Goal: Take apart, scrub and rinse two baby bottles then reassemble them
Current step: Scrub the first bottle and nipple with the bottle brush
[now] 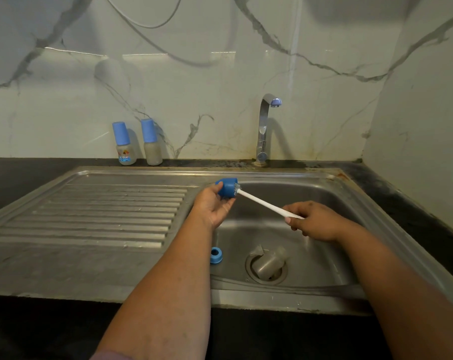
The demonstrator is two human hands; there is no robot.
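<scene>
Two forearms: we reach in from the bottom edge, over the sink's steel rim.
Ring: a blue screw ring lies at the basin's left wall, near us.
Bottle body: a clear, uncapped bottle lies on its side over the drain, with a clear teat just beside it.
Right hand: our right hand is curled round the end of the brush's white handle, above the basin.
Left hand: our left hand, palm up, holds a blue cap in its fingers at the basin's left edge, the cap's open end turned right.
Brush head: the bristles sit at the cap's mouth, partly inside it.
Drainboard: the ribbed board spreads to the left.
Tap: a chrome tap with a blue tip stands behind the basin; we see no water running.
Far bottles: two capped bottles stand side by side against the marble wall, left of the tap.
</scene>
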